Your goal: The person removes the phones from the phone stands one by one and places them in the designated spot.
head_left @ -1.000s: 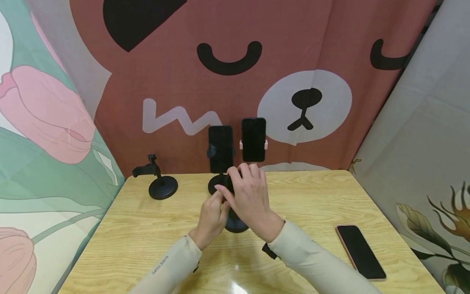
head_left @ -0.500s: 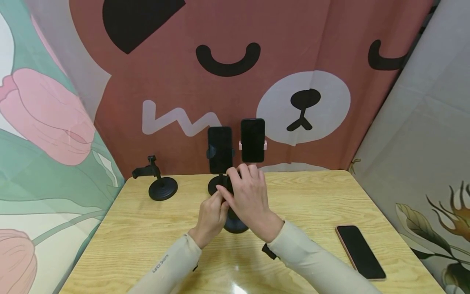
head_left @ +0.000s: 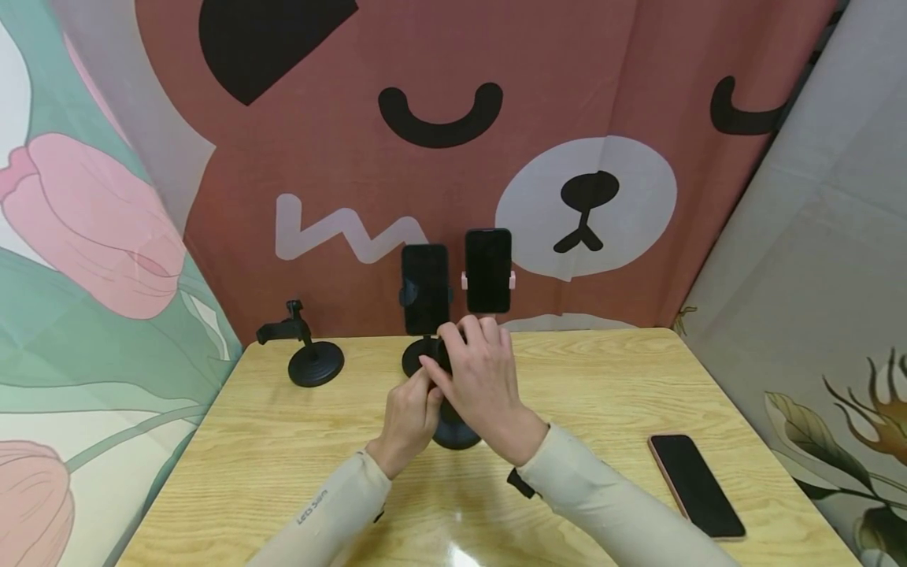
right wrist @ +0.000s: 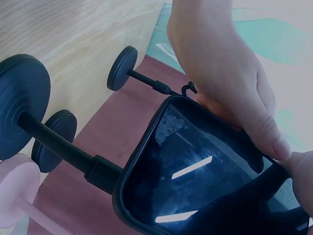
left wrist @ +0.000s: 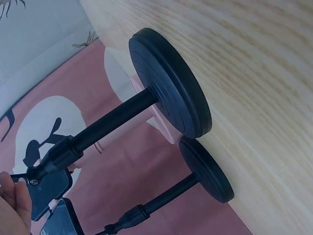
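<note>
A phone (right wrist: 195, 171) with a glossy dark screen sits at the top of a black phone stand (left wrist: 115, 117), its round base (head_left: 456, 433) on the table. My left hand (head_left: 407, 413) grips the phone's side, thumb along its edge in the right wrist view. My right hand (head_left: 483, 374) curls over the far end of the phone, with its thumb touching near the left thumb. In the head view both hands mostly hide the phone. Directly behind stand a phone (head_left: 425, 287) in a black holder and a phone (head_left: 489, 270) in a pink holder.
A black phone stand (head_left: 315, 362) with an unfilled clamp stands at the back left of the wooden table (head_left: 588, 394). A pink-edged phone (head_left: 697, 486) lies screen up at the right. A curtain (head_left: 340, 165) with a bear print hangs close behind the table.
</note>
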A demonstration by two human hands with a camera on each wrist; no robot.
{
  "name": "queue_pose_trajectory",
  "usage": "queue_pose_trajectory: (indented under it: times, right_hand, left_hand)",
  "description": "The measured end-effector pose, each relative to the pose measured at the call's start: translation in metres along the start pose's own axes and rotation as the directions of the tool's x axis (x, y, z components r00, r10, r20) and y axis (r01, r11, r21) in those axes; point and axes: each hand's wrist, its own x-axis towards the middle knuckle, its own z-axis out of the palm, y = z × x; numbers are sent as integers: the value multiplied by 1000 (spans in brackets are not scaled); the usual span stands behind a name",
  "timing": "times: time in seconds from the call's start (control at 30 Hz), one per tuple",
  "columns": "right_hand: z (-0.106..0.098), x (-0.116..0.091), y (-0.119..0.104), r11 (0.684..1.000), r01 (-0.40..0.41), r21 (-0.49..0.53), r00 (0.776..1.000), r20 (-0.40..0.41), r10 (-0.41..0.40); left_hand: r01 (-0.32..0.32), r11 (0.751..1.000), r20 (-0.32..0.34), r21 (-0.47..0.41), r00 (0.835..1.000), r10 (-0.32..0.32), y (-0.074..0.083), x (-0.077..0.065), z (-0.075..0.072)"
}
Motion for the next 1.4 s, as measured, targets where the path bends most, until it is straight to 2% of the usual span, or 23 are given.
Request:
queue_pose_trajectory:
  times: [0.17,0.4,0.73,0.93,1.1,1.2,1.4]
  right_hand:
    - [1,1,0,1000,-4,1,1000,0,4]
    - [2,2,0,1000,5,17,999,-41,-4]
    - [4,3,2,1000,13,1,997,-74,-13]
    - [4,3,2,1000,8,15,998,-66,-7]
    - [2,3,2,1000,4,19,998,-55,-3]
    - [2,4,1,1000,6,15,998,-56,-6]
    - [4,2,1,1000,7,14,998,-58,-6]
  left_hand:
    - [5,1000,-16,-8,1000,-6,-1,-1,1]
    - [28,999,-23,-17,999,-28,0,0,1]
    - [7,999,-41,-40,999,-8,-2,0,4]
    - [16,996,-52,-91,998,-21,-2,0,5]
    - [6,995,-53,-100,999,-12,-3,0,5]
    - [-18,998,-52,-59,999,14,-5,1,4]
    - [-135,988,-56,71,989,140,-12,3,-1]
